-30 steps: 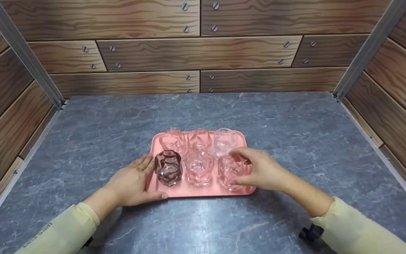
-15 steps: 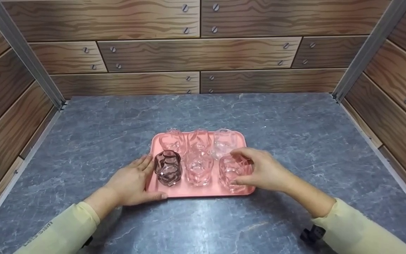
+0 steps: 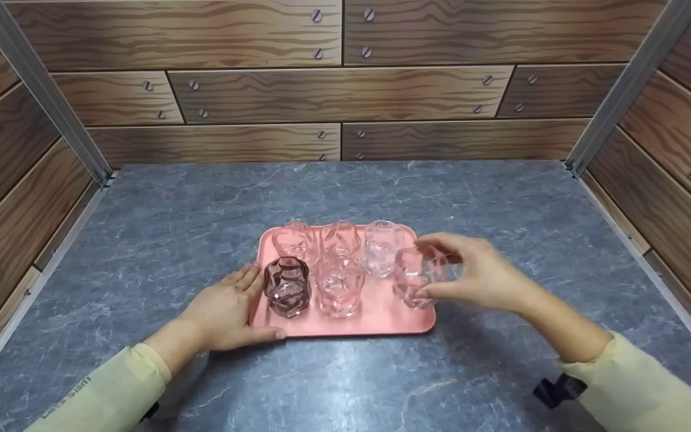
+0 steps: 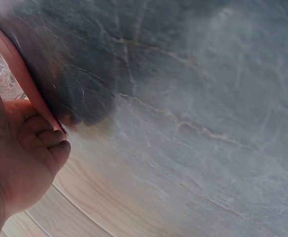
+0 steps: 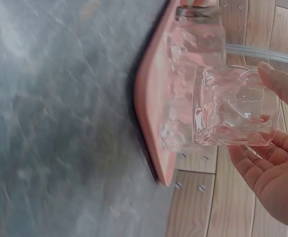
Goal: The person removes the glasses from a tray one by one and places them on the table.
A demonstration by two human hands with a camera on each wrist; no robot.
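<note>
While gripping the tray (image 3: 375, 324) with bent fingers of the left hand (image 3: 218, 313), pinches a glass (image 3: 410, 279) above the tray with the right hand (image 3: 482, 274).

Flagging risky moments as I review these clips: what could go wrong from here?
Slip: the right hand pinches a see-through cup above the pink tray, so it might drop.
Knock: the held cup looks close to the clear cup at the tray's back right corner and could clip it.
Shift: the left hand, touching the tray's edge, might nudge it.
</note>
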